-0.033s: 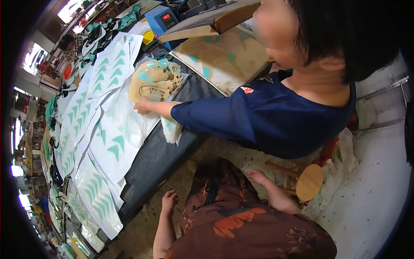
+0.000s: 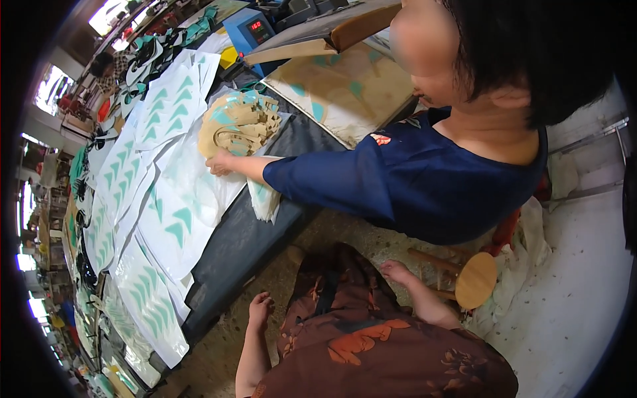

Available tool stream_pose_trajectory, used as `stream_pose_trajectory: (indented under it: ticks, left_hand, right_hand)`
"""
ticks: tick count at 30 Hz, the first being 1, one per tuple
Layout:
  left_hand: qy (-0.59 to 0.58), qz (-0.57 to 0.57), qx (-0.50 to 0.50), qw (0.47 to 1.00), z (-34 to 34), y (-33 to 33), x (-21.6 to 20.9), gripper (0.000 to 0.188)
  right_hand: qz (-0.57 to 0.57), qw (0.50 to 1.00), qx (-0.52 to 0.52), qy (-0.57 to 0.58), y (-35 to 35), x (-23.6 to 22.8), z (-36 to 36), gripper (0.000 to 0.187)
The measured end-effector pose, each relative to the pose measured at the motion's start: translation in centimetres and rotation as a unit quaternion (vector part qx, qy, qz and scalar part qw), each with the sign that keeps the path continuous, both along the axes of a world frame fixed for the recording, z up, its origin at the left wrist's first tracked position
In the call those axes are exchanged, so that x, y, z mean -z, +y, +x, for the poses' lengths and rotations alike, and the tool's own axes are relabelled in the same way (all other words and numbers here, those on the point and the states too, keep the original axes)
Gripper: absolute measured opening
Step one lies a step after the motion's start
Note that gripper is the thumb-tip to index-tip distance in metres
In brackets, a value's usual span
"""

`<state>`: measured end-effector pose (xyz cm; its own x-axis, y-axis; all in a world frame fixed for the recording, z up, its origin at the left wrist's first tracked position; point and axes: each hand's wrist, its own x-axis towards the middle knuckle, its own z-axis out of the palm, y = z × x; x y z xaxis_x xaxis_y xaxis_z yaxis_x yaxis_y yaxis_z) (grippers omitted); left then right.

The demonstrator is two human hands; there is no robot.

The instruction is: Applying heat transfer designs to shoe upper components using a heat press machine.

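My left hand (image 2: 261,307) hangs beside the dark-covered table (image 2: 232,262), its fingers curled and nothing visible in them. On the other side of my brown flowered garment (image 2: 358,338), my right hand (image 2: 398,272) is held loosely, fingers slightly apart and nothing seen in it. Neither hand touches anything on the table. Sheets (image 2: 178,232) with green curved shapes lie nearest my left hand. A co-worker in a dark blue top (image 2: 424,179) reaches across, with a hand (image 2: 219,163) at the edge of a stack of tan and green cut pieces (image 2: 239,123).
A blue machine (image 2: 248,33) with a lit red display stands at the back, next to a tan-covered flat bed (image 2: 338,86) under a raised plate (image 2: 318,33). A round wooden stool (image 2: 476,280) stands right of my right hand. Dark and green pieces (image 2: 142,56) are piled far left.
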<state>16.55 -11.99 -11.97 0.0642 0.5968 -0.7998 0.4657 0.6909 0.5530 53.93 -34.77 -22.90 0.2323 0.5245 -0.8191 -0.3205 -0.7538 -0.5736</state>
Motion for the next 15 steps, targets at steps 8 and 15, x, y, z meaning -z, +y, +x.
stream_pose_trajectory:
  ticks: [8,15]
  left_hand:
    - [-0.007,-0.015,-0.011,1.0,-0.6,0.0,0.2,0.024]
    - [-0.013,-0.017,-0.03,0.999,-0.7,-0.1,0.1,0.023]
  right_hand:
    - [0.004,1.0,-0.02,-0.024,0.0,0.5,-0.2,0.019]
    - [0.018,1.0,-0.011,-0.013,-0.2,1.7,-0.4,0.021]
